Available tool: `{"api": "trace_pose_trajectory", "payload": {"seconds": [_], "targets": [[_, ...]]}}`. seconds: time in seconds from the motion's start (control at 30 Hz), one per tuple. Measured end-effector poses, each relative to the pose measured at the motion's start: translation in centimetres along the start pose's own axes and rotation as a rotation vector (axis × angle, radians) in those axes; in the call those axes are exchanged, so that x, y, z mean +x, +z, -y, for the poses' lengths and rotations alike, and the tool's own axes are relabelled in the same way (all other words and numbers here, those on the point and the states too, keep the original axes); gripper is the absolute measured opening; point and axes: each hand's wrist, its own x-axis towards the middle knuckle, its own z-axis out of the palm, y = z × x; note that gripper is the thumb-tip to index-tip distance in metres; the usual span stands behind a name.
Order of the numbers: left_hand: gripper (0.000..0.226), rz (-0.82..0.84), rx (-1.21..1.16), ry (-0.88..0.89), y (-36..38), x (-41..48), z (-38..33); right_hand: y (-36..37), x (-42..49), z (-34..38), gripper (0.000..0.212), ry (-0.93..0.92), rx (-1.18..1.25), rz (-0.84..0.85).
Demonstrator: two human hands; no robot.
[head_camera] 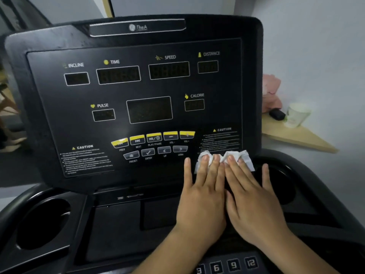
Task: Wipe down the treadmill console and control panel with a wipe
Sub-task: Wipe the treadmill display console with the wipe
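The black treadmill console fills the view, with dark display windows and a row of yellow buttons on its control panel. A crumpled white wipe lies on the panel's lower right corner, below the right caution label. My left hand and my right hand lie side by side, fingers flat, pressing the wipe against the panel. Most of the wipe is hidden under my fingers.
Cup holders sit at the lower left and right of the console. Number keys run along the bottom edge. Right of the console, a wooden shelf holds a white cup, a small black object and something pink.
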Motion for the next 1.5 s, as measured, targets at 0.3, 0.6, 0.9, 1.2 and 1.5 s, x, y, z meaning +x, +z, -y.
{"api": "trace_pose_trajectory", "payload": {"seconds": [0.3,0.6,0.9,1.2,1.5], "targets": [[0.072,-0.07,0.208,-0.006,-1.7,5.8,-1.4,-1.7,3.6,-4.1,0.068,0.057,0.069,-0.064],[0.067,0.017,0.084,-0.019,-0.1,2.0,-2.5,0.6,-0.1,-4.9,0.07,-0.068,0.135,-0.041],[0.075,-0.167,0.173,-0.098,-4.2,8.8,0.9,-4.3,9.0,-4.8,0.07,-0.161,-0.046,-0.231],[0.069,-0.132,0.095,-0.03,-1.3,2.9,0.7,-2.4,5.0,-3.4,0.059,-0.336,-0.198,-0.09],[0.068,-0.305,0.212,-0.088,-8.5,13.3,5.4,-9.3,16.4,-3.7,0.068,-0.132,-0.07,-0.19]]}}
